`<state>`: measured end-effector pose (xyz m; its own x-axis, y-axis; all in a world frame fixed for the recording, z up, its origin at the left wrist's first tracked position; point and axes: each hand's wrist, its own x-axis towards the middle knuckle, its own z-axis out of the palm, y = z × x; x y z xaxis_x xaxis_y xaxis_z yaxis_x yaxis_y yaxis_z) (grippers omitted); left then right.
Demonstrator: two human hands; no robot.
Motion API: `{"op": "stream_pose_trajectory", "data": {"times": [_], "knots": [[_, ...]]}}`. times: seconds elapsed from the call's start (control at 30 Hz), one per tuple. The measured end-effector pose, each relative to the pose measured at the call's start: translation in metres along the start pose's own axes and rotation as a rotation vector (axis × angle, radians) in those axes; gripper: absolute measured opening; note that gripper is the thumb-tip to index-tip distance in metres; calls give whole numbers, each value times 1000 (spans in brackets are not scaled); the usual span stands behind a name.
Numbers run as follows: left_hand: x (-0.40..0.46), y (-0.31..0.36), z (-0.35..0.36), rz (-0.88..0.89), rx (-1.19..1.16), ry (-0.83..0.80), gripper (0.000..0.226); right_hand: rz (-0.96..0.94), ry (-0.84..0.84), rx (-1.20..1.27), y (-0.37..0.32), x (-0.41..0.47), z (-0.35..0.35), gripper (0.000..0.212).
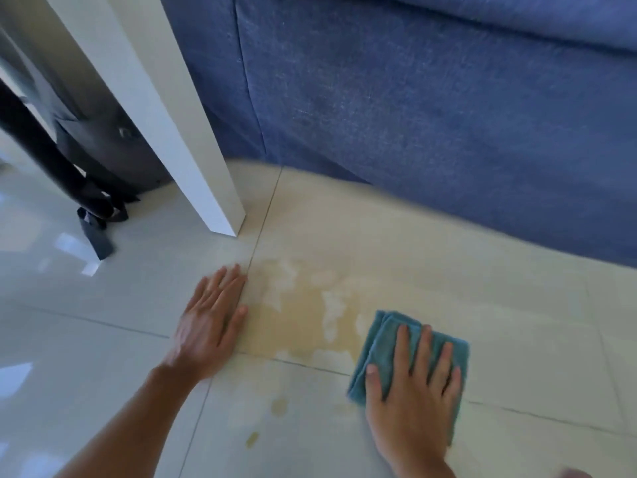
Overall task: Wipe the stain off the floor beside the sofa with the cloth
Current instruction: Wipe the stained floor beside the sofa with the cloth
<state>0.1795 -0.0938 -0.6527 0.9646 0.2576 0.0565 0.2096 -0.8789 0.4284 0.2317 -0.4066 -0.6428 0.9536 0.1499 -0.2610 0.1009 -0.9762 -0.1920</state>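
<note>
A pale yellow-brown stain [303, 315] spreads over the glossy white floor tiles, just in front of the blue sofa [431, 108]. Two small yellowish drops [279, 407] lie nearer to me. A folded teal cloth [382, 343] lies flat on the floor at the stain's right edge. My right hand [413, 395] presses down on the cloth with its fingers spread. My left hand [210, 322] rests flat on the tile at the stain's left edge, fingers together, with nothing in it.
A white table leg [193, 139] stands on the floor just behind my left hand. Behind it at the left are dark chair or stand legs [79, 188] and a grey object. The sofa front runs along the back and right.
</note>
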Motion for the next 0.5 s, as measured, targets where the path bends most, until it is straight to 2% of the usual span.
{"op": "stream_pose_trajectory", "data": {"times": [0.07,0.1,0.17,0.23,0.3,0.37,0.4,0.5], "knots": [[-14,4,3,-108,-57,96,60,-116,-14,-65,-8,24,-2,80],[-15,6,4,-143,-64,121,58,-115,-22,-77,-2,39,-3,80],[-13,9,6,-133,-37,85,60,-14,67,-67,14,41,-3,80],[-15,5,9,-100,12,31,63,48,132,-44,10,0,5,80],[-16,3,9,-104,47,12,64,-53,27,2,-18,-34,12,79],[-15,3,9,-126,62,11,63,-232,-7,-48,-32,-18,17,79],[-13,3,9,-135,64,10,62,-239,-34,-69,-29,0,13,79],[-12,4,12,-123,71,-8,61,-82,93,-51,-1,9,10,80]]}}
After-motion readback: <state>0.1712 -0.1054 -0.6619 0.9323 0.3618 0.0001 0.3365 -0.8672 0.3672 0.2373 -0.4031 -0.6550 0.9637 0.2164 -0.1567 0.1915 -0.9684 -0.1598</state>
